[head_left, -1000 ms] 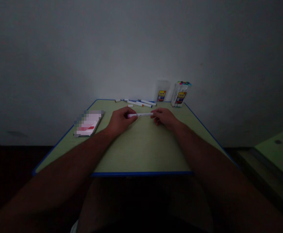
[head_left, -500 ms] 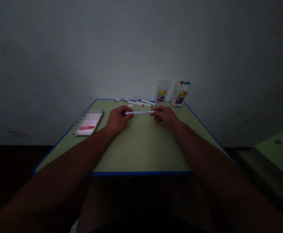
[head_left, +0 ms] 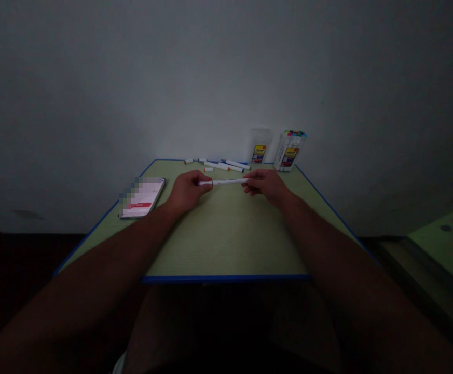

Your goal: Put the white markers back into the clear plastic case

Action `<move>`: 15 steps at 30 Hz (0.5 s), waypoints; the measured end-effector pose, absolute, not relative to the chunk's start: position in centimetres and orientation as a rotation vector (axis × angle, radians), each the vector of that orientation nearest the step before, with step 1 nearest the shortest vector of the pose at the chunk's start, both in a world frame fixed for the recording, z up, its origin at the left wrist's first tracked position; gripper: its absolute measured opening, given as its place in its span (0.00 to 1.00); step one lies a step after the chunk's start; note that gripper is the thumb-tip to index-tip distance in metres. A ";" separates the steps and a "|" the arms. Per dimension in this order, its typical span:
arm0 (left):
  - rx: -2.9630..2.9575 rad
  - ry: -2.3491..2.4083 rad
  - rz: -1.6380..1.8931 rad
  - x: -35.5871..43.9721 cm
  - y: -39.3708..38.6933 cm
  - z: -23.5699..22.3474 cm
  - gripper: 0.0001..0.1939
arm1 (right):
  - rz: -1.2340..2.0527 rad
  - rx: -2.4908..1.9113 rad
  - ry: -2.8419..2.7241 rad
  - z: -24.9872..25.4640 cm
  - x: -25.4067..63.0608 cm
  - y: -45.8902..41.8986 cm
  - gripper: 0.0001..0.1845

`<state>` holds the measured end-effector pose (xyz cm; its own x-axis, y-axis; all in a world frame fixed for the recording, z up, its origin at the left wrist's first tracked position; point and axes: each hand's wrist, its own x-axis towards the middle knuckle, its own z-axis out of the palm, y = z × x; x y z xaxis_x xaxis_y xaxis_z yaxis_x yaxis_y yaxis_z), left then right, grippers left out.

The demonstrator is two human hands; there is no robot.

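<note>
A white marker pen is held level just above the green table. My left hand pinches its left end and my right hand pinches its right end, both with fingers closed. Several loose white markers and a small orange cap lie just beyond my hands near the table's far edge.
A phone lies at the table's left side. A clear box full of markers and an empty-looking clear case stand at the back right against the wall. Another green table is at the far right.
The marker's left end has shifted slightly left and up with my left hand. Both hands keep their hold on the pen's ends.
</note>
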<state>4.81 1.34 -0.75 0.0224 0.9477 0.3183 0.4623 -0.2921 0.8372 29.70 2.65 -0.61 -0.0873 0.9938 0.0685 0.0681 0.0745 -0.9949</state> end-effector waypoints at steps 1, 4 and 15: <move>1.780 1.424 1.229 4.8 1.3 -0.8 0.06 | 1.185 -1.164 -1.361 -0.6 29.7 2.6 0.05; 1.776 1.394 1.244 4.8 1.3 -0.9 0.06 | 1.188 -1.173 -1.367 -0.6 29.8 2.6 0.05; 1.760 1.373 1.264 4.8 1.7 -1.2 0.05 | 1.231 -1.178 -1.367 -0.3 29.6 2.2 0.07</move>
